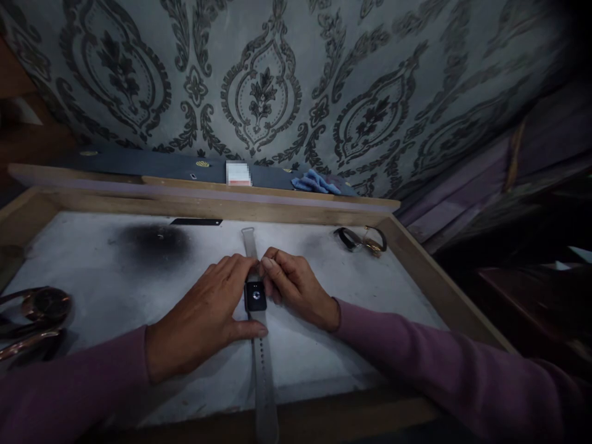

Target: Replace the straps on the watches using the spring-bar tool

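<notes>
A smartwatch (256, 296) lies face down, its dark back with the round sensor turned up. One part of its pale strap (264, 376), with a row of holes, runs toward me past the front edge. The other part, with the buckle (248, 230), points away. My left hand (208, 314) grips the watch, fingers at the far end of the case and thumb across the near strap. At the far end of the case, my right hand (296, 280) is closed in a pinch beside the strap joint. Whatever its fingertips hold is hidden.
The white work surface (305, 364) has a raised wooden rim (444, 296). Other watches (46, 303) lie at the left, and two more (363, 240) at the back right. A dark flat blade (197, 222) lies by the back rim. A blue cloth (316, 181) sits on the ledge.
</notes>
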Tool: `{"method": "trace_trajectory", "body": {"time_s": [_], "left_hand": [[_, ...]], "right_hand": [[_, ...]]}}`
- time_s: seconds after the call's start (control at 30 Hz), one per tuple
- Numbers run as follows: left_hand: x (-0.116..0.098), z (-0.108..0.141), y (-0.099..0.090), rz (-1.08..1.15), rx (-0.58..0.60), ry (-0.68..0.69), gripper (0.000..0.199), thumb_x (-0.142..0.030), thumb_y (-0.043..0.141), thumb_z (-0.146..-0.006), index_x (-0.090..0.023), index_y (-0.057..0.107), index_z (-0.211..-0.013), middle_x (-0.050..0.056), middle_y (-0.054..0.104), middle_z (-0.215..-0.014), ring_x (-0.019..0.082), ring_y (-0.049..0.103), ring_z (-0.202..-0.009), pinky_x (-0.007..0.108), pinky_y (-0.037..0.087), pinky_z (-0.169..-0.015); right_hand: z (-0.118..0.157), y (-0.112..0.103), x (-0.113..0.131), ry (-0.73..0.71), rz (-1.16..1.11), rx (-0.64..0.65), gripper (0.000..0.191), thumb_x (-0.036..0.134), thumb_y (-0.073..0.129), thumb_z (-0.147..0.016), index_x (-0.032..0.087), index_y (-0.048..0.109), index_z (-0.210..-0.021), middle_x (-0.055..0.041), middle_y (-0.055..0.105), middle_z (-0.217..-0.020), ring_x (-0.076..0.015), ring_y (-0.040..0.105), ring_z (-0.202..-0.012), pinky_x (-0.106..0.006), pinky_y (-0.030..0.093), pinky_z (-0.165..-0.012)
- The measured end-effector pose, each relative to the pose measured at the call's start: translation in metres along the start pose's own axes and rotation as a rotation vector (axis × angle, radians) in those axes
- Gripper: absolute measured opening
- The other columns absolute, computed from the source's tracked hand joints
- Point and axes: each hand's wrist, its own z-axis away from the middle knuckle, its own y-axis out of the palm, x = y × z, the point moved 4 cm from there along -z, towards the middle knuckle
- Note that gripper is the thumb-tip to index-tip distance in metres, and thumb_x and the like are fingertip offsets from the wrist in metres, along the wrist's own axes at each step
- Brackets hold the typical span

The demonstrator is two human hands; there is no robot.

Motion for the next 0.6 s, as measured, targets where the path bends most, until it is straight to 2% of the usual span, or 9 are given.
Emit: {"method": "trace_trajectory", "body": {"time_s": [0.37,0.6], "left_hand": [[-0.0001,0.0014,-0.0005,0.003,0.009,-0.030,0.049,-0.029,0.077,-0.076,-0.025,0.047,-0.114,0.003,0.057,-0.109,0.026,0.054,-0.100,0.041,0.044,-0.085],[0.0000,0.0007,0.0010,0.003,-0.001,-0.048,0.053,-0.028,0.078,-0.074,-0.025,0.045,-0.116,0.005,0.057,-0.112,0.027,0.053,-0.103,0.043,0.044,-0.088]], "right_hand": [[0.0001,0.0011,0.0011,0.015,-0.006,0.011,0.038,0.049,0.040,-0.098,0.020,0.046,-0.075,0.0064,0.048,-0.052,-0.0062,0.041,-0.039,-0.018,0.037,-0.041],[-0.0002,-0.0002,0.0045,-0.016,0.038,0.013,0.033,0.042,0.039,-0.100,0.020,0.046,-0.075,0.0068,0.048,-0.050,-0.0065,0.042,-0.038,-0.019,0.037,-0.041]]}}
